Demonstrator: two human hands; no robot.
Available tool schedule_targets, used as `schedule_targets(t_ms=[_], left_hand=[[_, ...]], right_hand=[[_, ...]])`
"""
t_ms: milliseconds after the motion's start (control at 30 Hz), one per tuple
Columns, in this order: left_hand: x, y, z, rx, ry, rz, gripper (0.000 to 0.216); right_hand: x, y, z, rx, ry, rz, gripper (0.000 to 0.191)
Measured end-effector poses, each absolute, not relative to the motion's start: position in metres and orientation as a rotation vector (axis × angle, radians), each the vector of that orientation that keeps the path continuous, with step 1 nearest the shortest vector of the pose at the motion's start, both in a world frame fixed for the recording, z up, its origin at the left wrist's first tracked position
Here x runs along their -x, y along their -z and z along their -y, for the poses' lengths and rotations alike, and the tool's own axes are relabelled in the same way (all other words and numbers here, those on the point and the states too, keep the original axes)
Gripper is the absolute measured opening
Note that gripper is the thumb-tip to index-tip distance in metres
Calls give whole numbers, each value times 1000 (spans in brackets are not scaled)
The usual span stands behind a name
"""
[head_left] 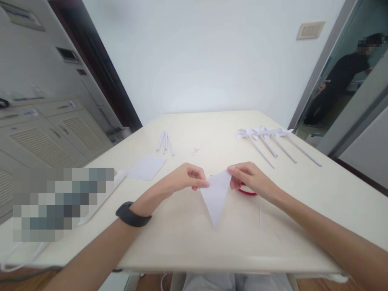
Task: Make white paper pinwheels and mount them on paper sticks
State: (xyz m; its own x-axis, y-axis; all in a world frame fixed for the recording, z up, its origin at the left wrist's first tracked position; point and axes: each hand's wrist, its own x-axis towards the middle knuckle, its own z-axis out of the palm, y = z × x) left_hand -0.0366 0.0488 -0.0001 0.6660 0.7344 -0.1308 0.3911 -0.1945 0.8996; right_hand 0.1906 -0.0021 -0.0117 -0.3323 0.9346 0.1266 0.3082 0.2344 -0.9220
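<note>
A white sheet of paper in a triangular shape hangs point-down over the table. My left hand pinches its upper left corner between thumb and fingers; a black band sits on that wrist. The upper right corner is pinched by my right hand. Just under the right hand a red curved handle shows, perhaps of scissors; the rest of that tool is hidden. Thin white paper strips lie on the table near my right forearm.
Several paper pinwheels on sticks lie at the right of the white table. Rolled paper sticks and a stack of paper are at the left, with small scraps mid-table. A person stands beyond the doorway.
</note>
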Motion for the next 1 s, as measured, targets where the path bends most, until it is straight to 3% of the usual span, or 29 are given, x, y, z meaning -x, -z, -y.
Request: schedule_targets(t_ms=[167,267,367,767,1000], left_hand=[[35,1,-48,-1860,-414,-884,24],[36,2,-49,-1804,-432,-905,20],[36,2,-49,-1794,-543,-924,22],[32,7,-50,-1721,-643,-890,17],[32,0,-46,-1771,-725,-966,18]], right_hand=[[-193,9,3,1169,-1046,1741,43],[-191,8,3,1134,-1179,1715,47],[-188,9,3,1114,-1288,1810,39],[-190,12,-1,1239,-915,1950,39],[-187,9,4,1230,-1103,1957,36]])
